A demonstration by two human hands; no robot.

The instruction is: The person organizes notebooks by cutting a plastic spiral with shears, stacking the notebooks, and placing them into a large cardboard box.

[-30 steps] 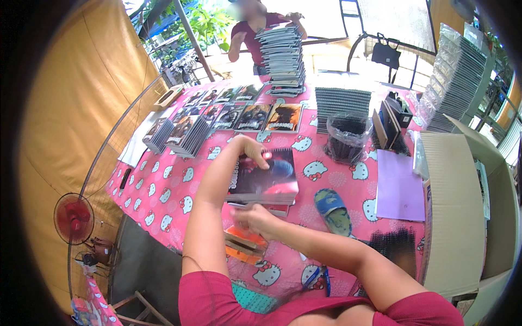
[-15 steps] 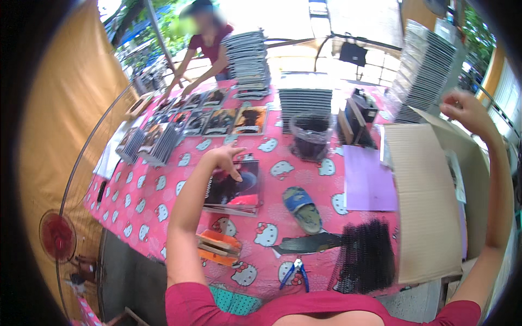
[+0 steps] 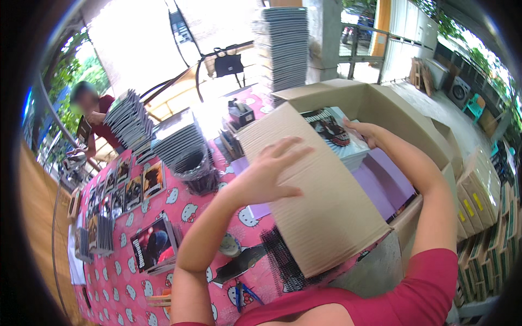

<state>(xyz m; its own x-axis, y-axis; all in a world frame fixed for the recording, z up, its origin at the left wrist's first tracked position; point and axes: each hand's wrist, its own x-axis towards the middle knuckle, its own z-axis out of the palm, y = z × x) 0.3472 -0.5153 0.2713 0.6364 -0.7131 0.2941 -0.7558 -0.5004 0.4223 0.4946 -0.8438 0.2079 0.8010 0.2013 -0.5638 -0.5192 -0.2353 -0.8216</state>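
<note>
My right hand (image 3: 363, 132) reaches into an open cardboard box (image 3: 402, 108), its fingers closed at the right edge of a stack of glossy-covered books (image 3: 330, 130). Purple sheets (image 3: 384, 179) lie in the box beside and below that stack. Above the box's near flap (image 3: 326, 212) hovers my left hand (image 3: 269, 174), fingers spread and holding nothing. On the pink table (image 3: 190, 217), left of my left forearm, lies another small stack of dark-covered books (image 3: 153, 245).
A bin lined with plastic (image 3: 197, 171) stands before tall book stacks (image 3: 288, 49). Blue-handled nippers (image 3: 246, 295) and black mesh-like coils (image 3: 288, 261) lie near me. Another person (image 3: 98, 122) is across the table. Wrapped packs (image 3: 478, 195) stand right of the box.
My view has swung right toward the box. My right hand has come down from the air onto the books inside. My left hand has left the stack on the table and moved over the flap.
</note>
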